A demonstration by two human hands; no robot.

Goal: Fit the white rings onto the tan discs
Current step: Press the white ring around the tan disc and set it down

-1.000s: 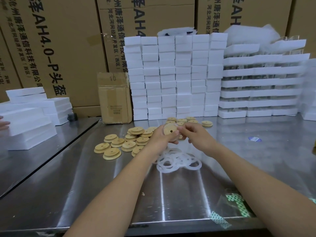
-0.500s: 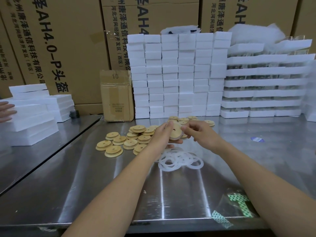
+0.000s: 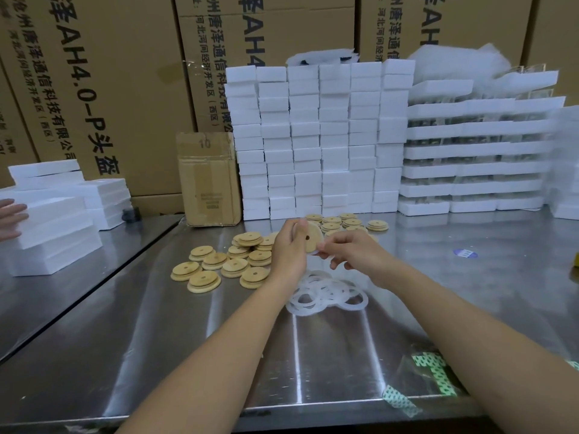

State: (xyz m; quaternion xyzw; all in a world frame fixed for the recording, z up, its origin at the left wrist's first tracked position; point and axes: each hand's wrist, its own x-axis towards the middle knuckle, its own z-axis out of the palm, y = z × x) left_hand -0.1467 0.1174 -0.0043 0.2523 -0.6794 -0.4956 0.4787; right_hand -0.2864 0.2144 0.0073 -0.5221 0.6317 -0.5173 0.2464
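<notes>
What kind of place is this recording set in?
Probably a small factory assembly bench: printed shipping cartons behind, stacked white foam blocks, and batches of tan discs and white rings on a steel table.

Bare tabletop (image 3: 188, 355) stretches from the near edge to the white rings (image 3: 327, 291). Left of them, tan discs (image 3: 214, 260) crowd the surface; more lie behind. Stacked foam blocks (image 3: 319, 136) and a carton (image 3: 208, 180) wall off the back; tape scraps (image 3: 434, 371) lie near right.
</notes>
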